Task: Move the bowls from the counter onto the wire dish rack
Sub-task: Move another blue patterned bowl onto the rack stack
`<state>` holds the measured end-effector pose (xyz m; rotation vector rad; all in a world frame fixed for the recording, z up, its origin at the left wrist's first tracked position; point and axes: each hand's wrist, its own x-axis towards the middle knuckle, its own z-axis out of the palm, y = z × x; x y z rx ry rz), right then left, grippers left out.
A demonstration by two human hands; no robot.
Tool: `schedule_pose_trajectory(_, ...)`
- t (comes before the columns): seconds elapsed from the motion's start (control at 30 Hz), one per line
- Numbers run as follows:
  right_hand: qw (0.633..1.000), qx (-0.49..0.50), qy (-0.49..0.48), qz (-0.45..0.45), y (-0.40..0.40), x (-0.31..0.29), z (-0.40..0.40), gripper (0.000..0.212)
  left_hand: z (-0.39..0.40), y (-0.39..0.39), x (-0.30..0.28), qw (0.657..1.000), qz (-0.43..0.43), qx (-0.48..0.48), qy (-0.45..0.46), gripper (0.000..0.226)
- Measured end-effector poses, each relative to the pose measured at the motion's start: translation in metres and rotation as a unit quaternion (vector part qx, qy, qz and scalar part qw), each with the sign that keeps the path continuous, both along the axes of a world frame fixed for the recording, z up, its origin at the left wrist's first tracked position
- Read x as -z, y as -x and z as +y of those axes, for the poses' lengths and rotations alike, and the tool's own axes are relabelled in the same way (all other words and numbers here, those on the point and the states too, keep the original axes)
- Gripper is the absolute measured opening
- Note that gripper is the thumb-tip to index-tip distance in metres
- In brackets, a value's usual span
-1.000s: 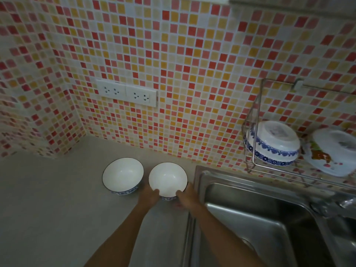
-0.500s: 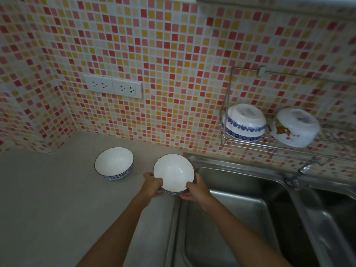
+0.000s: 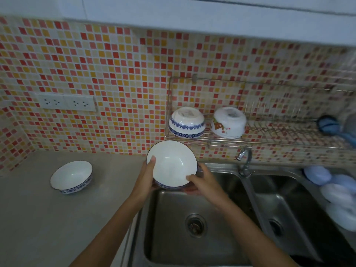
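Note:
Both hands hold a white bowl (image 3: 171,163) with a blue-patterned outside, lifted over the left sink basin, its opening tilted toward me. My left hand (image 3: 146,175) grips its left rim, my right hand (image 3: 201,179) its lower right rim. A second matching bowl (image 3: 71,175) stands upright on the grey counter (image 3: 38,218) to the left. The wire dish rack (image 3: 269,132) hangs on the tiled wall above the sink. On its left end sit two upside-down bowls: a blue-banded bowl (image 3: 186,121) and a flower-printed bowl (image 3: 228,122).
A double steel sink (image 3: 248,199) lies below, with a tap (image 3: 244,160) between the basins. Pale blue and white items (image 3: 335,191) lie along the sink's right side. A blue object (image 3: 328,125) sits at the rack's right end. A double wall socket (image 3: 66,101) is at the left.
Both hands have lifted the held bowl off the counter and carried it up and right, over the sink toward the rack. The other bowl has stayed put.

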<state>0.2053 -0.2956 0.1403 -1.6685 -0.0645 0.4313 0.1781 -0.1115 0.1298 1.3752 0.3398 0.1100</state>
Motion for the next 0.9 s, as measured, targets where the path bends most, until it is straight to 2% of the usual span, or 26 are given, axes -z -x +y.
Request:
schedule_pose_trajectory(0.13, 0.998, -0.018, 0.009, -0.056, 0.0, -0.034, -0.035, 0.05, -0.029, -0.008, -0.024, 1.0, -0.017, 0.01, 0.018, 0.065)
schedule_pose_trajectory(0.27, 0.993, -0.008, 0.006, -0.121, -0.012, -0.056, -0.065, 0.035, -0.055, -0.018, -0.045, 0.999, -0.035, -0.003, 0.035, 0.068)
schedule_pose_trajectory(0.4, 0.957, 0.089, 0.107, -0.255, -0.044, -0.072, -0.097, 0.032, -0.071, -0.04, -0.066, 0.998, -0.034, -0.015, 0.046, 0.073)
schedule_pose_trajectory(0.5, 0.917, 0.165, 0.186, -0.312, -0.08, -0.071, -0.119, 0.045, -0.086, -0.055, -0.085, 0.998, -0.042, -0.039, 0.022, 0.055)
schedule_pose_trajectory(0.6, 0.87, 0.166, 0.317, -0.338, -0.112, -0.065, -0.141, 0.067, -0.1, -0.07, -0.105, 0.998, -0.049, -0.045, -0.004, 0.04)
schedule_pose_trajectory(0.73, 0.858, 0.106, 0.397, -0.308, -0.13, -0.048, -0.156, 0.1, -0.104, -0.094, -0.128, 0.997, -0.072, -0.016, -0.034, 0.044)
schedule_pose_trajectory(0.8, 0.84, 0.091, 0.431, -0.319, -0.133, -0.036, -0.158, 0.104, -0.104, -0.108, -0.138, 0.993, -0.095, 0.009, -0.073, 0.046)
schedule_pose_trajectory(0.9, 0.806, 0.09, 0.472, -0.345, -0.136, -0.028, -0.158, 0.103, -0.11, -0.128, -0.149, 0.985, -0.121, 0.013, -0.125, 0.061)
